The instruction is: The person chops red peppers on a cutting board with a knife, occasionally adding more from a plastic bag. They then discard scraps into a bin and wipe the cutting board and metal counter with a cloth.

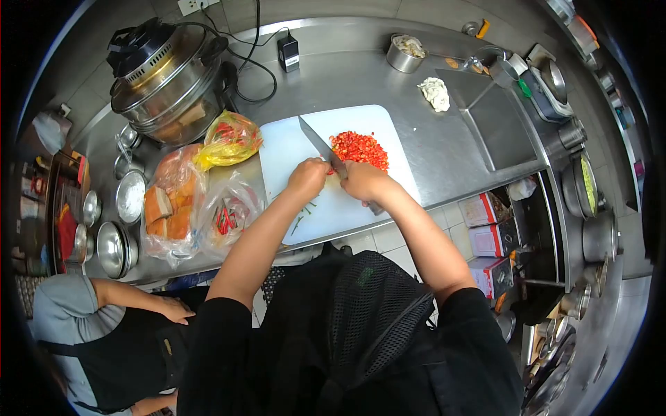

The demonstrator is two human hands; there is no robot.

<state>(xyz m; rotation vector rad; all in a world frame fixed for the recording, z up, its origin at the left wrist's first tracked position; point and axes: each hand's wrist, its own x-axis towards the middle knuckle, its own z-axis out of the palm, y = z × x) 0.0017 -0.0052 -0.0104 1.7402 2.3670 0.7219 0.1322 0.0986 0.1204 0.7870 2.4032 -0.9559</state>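
My right hand point(364, 182) is wrapped round the handle of a kitchen knife point(319, 144), whose broad blade slants up and left over the white cutting board point(281, 142). Close to the blade, my left hand point(309, 177) is closed, fingers curled down at the board. A bit of red chili shows at its fingertips, mostly hidden. A heap of chopped red chilies point(361, 149) lies on the board just beyond the knife. Green stem bits point(300, 220) are scattered below my left hand. Left of the board, a clear plastic bag point(227, 218) holds whole red chilies.
A yellow-tinted bag point(232, 139), a bag of bread-like orange blocks point(170, 208) and metal bowls point(130, 196) stand left. Behind is a glass-bowl cooker point(170, 83) with cables. A metal pot point(406, 54), white cloth point(435, 93) and sink point(496, 132) are right. A co-worker point(104, 333) stands left.
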